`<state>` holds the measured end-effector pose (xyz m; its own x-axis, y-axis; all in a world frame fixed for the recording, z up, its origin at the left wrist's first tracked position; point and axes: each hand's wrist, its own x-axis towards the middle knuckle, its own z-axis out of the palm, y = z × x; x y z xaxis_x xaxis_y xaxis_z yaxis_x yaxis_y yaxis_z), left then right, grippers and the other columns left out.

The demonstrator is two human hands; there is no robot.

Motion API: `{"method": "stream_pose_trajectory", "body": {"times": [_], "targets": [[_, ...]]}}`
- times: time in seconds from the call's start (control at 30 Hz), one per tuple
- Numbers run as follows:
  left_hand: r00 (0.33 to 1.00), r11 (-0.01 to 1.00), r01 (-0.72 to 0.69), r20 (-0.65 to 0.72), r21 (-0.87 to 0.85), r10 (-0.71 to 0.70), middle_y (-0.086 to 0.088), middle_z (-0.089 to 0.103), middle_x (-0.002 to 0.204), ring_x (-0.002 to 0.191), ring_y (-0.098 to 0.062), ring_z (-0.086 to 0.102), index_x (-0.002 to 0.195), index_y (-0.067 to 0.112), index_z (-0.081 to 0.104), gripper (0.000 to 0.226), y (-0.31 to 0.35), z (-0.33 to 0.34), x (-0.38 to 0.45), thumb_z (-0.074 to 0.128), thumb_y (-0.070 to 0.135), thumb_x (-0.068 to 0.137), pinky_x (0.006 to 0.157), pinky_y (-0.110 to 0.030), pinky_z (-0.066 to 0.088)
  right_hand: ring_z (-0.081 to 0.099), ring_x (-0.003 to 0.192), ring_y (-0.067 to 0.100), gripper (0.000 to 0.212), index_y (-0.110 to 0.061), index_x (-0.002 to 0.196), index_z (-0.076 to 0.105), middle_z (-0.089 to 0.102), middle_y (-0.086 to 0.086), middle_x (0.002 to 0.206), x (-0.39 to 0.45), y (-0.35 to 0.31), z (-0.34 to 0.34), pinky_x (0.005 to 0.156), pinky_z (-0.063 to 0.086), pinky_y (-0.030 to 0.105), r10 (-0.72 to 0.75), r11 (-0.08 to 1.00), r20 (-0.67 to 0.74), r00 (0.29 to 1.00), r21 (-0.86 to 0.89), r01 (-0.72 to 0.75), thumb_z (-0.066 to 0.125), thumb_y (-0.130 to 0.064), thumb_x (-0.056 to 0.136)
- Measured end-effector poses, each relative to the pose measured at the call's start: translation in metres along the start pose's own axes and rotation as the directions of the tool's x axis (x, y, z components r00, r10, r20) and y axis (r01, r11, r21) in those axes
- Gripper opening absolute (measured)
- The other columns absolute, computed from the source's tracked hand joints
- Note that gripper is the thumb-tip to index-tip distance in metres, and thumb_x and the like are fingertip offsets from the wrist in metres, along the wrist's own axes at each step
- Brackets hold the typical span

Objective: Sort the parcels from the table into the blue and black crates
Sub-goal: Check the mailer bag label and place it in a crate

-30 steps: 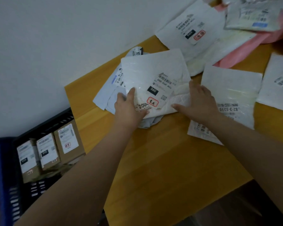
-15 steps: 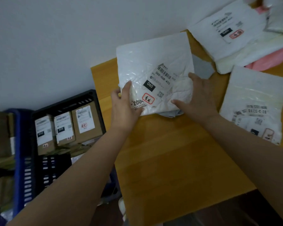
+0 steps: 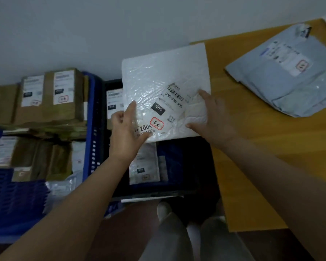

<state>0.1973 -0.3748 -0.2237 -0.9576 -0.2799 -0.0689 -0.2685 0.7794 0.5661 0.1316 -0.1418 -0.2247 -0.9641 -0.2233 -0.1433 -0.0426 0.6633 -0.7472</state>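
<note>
Parcel in hand: white padded mailer (image 3: 164,87), label reading 060 and 060-06B-A05, held in the air above the black crate, its right part over the counter's left edge.
Left hand (image 3: 124,132): pinches the mailer's lower left corner, thumb on top, fingers behind.
Right hand (image 3: 213,119): grips the mailer's lower right edge, thumb on the face.
Black crate (image 3: 192,191): on the floor against the counter's left edge; holds labelled flat parcels (image 3: 145,166).
Blue crate (image 3: 90,147): left of the black crate, touching it; packed with brown cardboard boxes (image 3: 51,95).
Counter (image 3: 252,147): wooden; 1 pale blue-grey mailer (image 3: 290,76) near its far edge.
</note>
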Motion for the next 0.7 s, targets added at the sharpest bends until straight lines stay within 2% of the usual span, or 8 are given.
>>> {"method": "stream_pose_trajectory", "body": {"times": [0.1, 0.2, 0.27, 0.37, 0.53, 0.7], "targets": [[0.996, 0.997, 0.075, 0.048, 0.024, -0.076, -0.01, 0.034, 0.133, 0.102, -0.009, 0.038, 0.152, 0.034, 0.018, 0.109, -0.048, -0.013, -0.018, 0.087, 0.031, 0.068, 0.09, -0.024, 0.036, 0.043, 0.118, 0.02, 0.097, -0.031, 0.153, 0.013, 0.036, 0.009, 0.134, -0.012, -0.018, 0.044, 0.089, 0.031, 0.02, 0.048, 0.995, 0.126, 0.991, -0.096, -0.036, 0.077, -0.032, 0.08], [0.983, 0.99, 0.131, 0.126, 0.05, -0.137, -0.001, 0.033, 0.122, 0.098, -0.01, 0.039, 0.153, 0.035, 0.015, 0.112, -0.086, -0.015, -0.037, 0.087, 0.036, 0.067, 0.085, -0.026, 0.039, 0.049, 0.112, 0.024, 0.1, -0.031, 0.154, 0.005, 0.037, 0.009, 0.134, -0.028, -0.022, 0.081, 0.082, 0.041, 0.028, 0.123, 0.974, 0.237, 0.964, -0.213, -0.072, 0.074, -0.039, 0.082], [0.965, 0.984, 0.166, 0.194, 0.063, -0.176, 0.001, 0.031, 0.12, 0.098, -0.01, 0.039, 0.153, 0.032, 0.015, 0.11, -0.107, -0.009, -0.05, 0.085, 0.037, 0.069, 0.086, -0.025, 0.039, 0.049, 0.116, 0.026, 0.103, -0.027, 0.154, 0.004, 0.036, 0.011, 0.137, -0.039, -0.018, 0.099, 0.086, 0.044, 0.032, 0.185, 0.952, 0.297, 0.937, -0.289, -0.096, 0.074, -0.042, 0.081], [0.925, 0.974, 0.207, 0.306, 0.089, -0.224, -0.005, 0.031, 0.128, 0.102, -0.013, 0.042, 0.154, 0.025, 0.016, 0.106, -0.13, 0.006, -0.066, 0.083, 0.037, 0.073, 0.093, -0.026, 0.041, 0.046, 0.123, 0.029, 0.105, -0.021, 0.155, 0.004, 0.034, 0.014, 0.141, -0.05, -0.008, 0.119, 0.096, 0.044, 0.037, 0.284, 0.917, 0.395, 0.874, -0.378, -0.128, 0.073, -0.045, 0.081], [0.854, 0.961, 0.259, 0.44, 0.099, -0.276, -0.006, 0.031, 0.133, 0.114, -0.017, 0.045, 0.154, 0.021, 0.017, 0.103, -0.154, 0.039, -0.073, 0.082, 0.034, 0.075, 0.097, -0.026, 0.041, 0.047, 0.123, 0.03, 0.099, -0.014, 0.15, 0.017, 0.039, 0.015, 0.137, -0.049, 0.015, 0.146, 0.097, 0.046, 0.039, 0.407, 0.853, 0.475, 0.78, -0.504, -0.138, 0.075, -0.048, 0.078], [0.817, 0.95, 0.285, 0.486, 0.127, -0.31, -0.008, 0.031, 0.135, 0.118, -0.019, 0.045, 0.154, 0.021, 0.018, 0.105, -0.172, 0.075, -0.059, 0.084, 0.034, 0.073, 0.098, -0.028, 0.042, 0.05, 0.118, 0.032, 0.088, -0.013, 0.141, 0.029, 0.042, 0.016, 0.131, -0.033, 0.046, 0.182, 0.091, 0.049, 0.04, 0.464, 0.813, 0.477, 0.746, -0.564, -0.145, 0.079, -0.043, 0.075]]}}
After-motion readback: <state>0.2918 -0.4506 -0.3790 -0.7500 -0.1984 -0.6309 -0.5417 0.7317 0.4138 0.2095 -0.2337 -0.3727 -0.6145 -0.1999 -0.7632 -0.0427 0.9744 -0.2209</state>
